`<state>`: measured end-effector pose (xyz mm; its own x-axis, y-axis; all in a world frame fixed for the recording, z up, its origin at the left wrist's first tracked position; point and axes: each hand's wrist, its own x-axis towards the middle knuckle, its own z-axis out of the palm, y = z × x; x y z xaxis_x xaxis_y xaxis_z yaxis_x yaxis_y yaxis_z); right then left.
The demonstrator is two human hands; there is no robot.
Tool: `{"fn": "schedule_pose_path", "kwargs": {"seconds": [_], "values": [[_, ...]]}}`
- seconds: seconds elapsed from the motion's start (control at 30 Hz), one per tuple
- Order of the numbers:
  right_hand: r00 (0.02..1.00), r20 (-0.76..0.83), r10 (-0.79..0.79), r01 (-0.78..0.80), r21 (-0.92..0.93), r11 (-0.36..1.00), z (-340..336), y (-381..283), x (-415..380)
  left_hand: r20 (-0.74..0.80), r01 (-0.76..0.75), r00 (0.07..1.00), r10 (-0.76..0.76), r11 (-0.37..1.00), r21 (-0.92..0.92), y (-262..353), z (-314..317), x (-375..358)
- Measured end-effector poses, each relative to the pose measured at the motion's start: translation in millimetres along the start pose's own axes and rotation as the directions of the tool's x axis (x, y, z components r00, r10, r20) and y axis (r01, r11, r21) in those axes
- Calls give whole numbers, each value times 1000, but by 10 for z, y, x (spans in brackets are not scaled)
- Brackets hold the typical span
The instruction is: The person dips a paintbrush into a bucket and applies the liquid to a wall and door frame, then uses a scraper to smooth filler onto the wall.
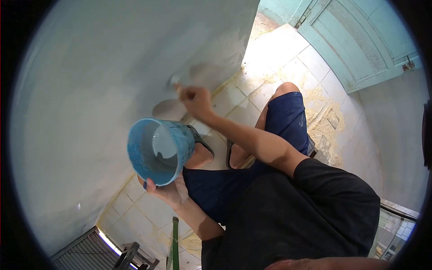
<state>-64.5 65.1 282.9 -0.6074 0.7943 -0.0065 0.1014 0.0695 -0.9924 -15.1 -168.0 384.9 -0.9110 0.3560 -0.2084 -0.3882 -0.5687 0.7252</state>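
Note:
A blue plastic bucket [184,139] is tilted toward me, with pale greyish-white liquid, likely paint, inside. My left hand [173,191] grips its lower side, thumb at the rim and the other fingers partly hidden underneath. Beyond the bucket, my right hand [196,101] is closed around a small, pale-tipped paintbrush [174,81], its outline blurred and its handle mostly hidden by the fingers. The brush tip meets the pale grey wall [112,72] low down, where the surface around it has darker, wet-looking patches.
My knees and sandalled feet are close to the wall. Yellowish residue marks the white floor tiles [252,96]. A turquoise door [355,40] stands at upper right. A green pole [174,243], a dark stool-like object [128,256] and a corrugated grey panel [85,252] are at lower left.

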Motion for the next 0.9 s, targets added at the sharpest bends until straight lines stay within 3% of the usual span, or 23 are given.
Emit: {"fn": "schedule_pose_path", "kwargs": {"seconds": [0.03, 0.17, 0.23, 0.3, 0.37, 0.4, 0.47, 0.6, 0.73, 0.8, 0.83, 0.9], "values": [[991, 131, 30, -30, -2, 1000, 53, -18, -146, -5, -31, 1000, 31, 999, -14, 40, 21, 1], [954, 295, -48, 24, 83, 996, 77, 105, -347, 13, -42, 999, 43, 997, -71, 247, 19, 58], [980, 197, -3, -1, 18, 1000, -77, 212, -150, 5, -56, 998, 56, 998, -39, 290, -12, 107], [999, -10, -30, 29, -72, 997, -343, 486, 170, 2, -70, 998, 70, 997, -16, 279, -46, 163], [978, -201, 46, -79, -157, 984, -618, 689, 410, 60, -59, 996, 60, 998, -20, 228, -106, 214], [980, -196, 44, -77, -162, 984, -705, 731, 398, 55, -60, 997, 61, 998, -25, 207, -69, 228], [920, -380, 98, -199, -235, 951, -781, 786, 366, 29, -51, 998, 52, 997, -60, 167, -14, 217], [911, -384, 148, -214, -134, 968, -364, 1005, 204, 31, -49, 998, 49, 999, -2, 133, -249, 272], [951, -308, -33, -26, -186, 982, 406, 1120, -80, 43, -48, 998, 47, 998, 28, 97, -222, 324], [983, -136, 124, -140, -117, 983, 583, 1050, -268, 37, -34, 999, 34, 999, 18, 109, -191, 303], [983, -138, 124, -140, -115, 983, 579, 1032, -350, 37, -22, 999, 22, 1000, 3, 117, -181, 300], [951, 296, 86, -23, -209, 978, 524, 1064, -471, 38, -8, 999, 8, 1000, -11, 111, -160, 297]]}}
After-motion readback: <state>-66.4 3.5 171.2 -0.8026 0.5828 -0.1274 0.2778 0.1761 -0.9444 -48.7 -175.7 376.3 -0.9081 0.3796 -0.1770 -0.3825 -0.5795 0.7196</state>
